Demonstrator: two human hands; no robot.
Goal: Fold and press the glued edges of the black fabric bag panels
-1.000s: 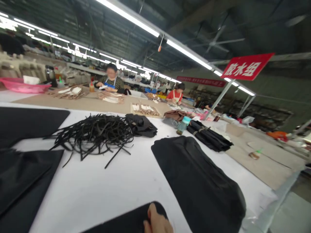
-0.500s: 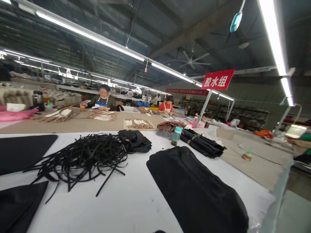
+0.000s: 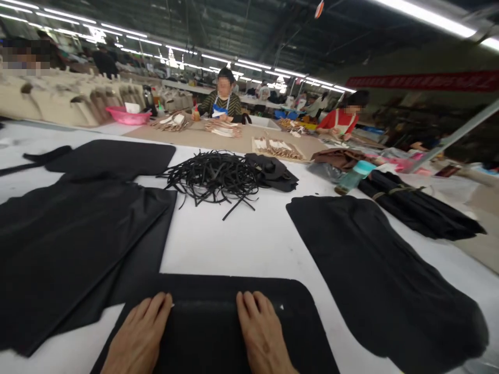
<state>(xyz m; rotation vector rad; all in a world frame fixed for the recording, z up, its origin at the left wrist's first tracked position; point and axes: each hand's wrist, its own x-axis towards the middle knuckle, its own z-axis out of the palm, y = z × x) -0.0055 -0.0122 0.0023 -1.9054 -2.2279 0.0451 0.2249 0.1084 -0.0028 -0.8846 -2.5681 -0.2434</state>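
Rested left hand (image 3: 134,337) and right hand (image 3: 265,337) open, palms down, on black fabric panel (image 3: 210,291). Likely needed even outward pressure, no wrinkles.

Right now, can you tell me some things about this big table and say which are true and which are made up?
1. The left hand and the right hand both lie flat on a black sheet. True.
2. The pile of black strips sits right under the hands. False: it lies farther off, in the middle of the white table.
3. The bottle has a teal cap. True.
4. The basin at the back is green. False: it is pink.
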